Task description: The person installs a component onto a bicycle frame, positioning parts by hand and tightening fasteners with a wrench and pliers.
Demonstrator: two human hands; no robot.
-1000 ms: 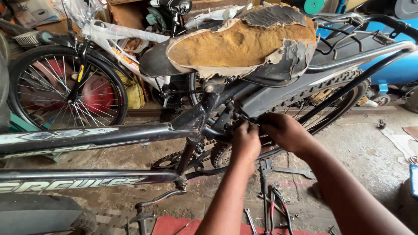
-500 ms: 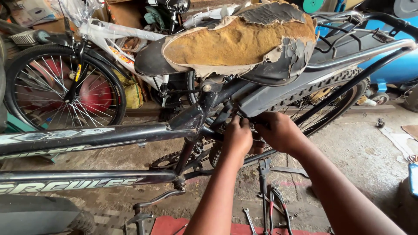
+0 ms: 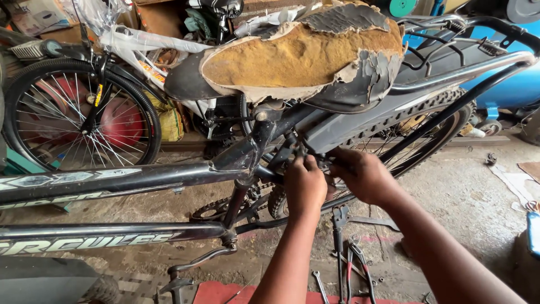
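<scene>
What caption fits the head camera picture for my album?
Two hands, left and right, work under a bicycle's torn seat near the rear tire.

Worn foam, painted metal and rough concrete around a bicycle.

The saddle (image 3: 304, 56) is showing coarse, crumbly yellow foam, its grey vinyl cover cracking and peeling at the edges. The frame (image 3: 129, 177) is gleaming as smooth, glossy dark painted metal, and the rack (image 3: 467, 67) is looking like bare, dull silver tube. The tyre (image 3: 427, 110) is showing matt, knobbly black rubber. The floor (image 3: 467, 197) is lying rough, stained concrete. The tools (image 3: 351, 264) are looking like greasy dark steel. Clear, crinkled plastic wrap (image 3: 146, 42) is shining behind.
</scene>
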